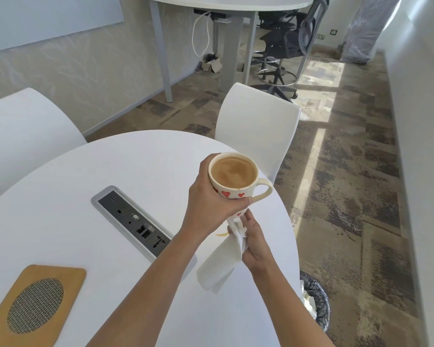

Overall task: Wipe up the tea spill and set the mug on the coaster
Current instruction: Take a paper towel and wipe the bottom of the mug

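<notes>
The left hand (208, 204) held the full mug (232, 177) above the worktop (85, 171), fingers wrapped round its side. The right hand (254, 241) pressed a paper towel (218, 269) against the mug's base, fingers pinching it. The coaster (35, 300) lay near left.

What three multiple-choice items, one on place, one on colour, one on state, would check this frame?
1. Where is the coaster?
A. under the mug
B. near left on the table
C. on the chair

2. What colour are the hearts on the mug?
A. blue
B. green
C. red

3. How is the mug held?
A. lifted in the left hand
B. standing on the table
C. lying tipped over

Key: 1 B, the coaster lies bare at lower left; 2 C, red hearts show; 3 A, the mug is above the paper towel in the right hand.
</notes>
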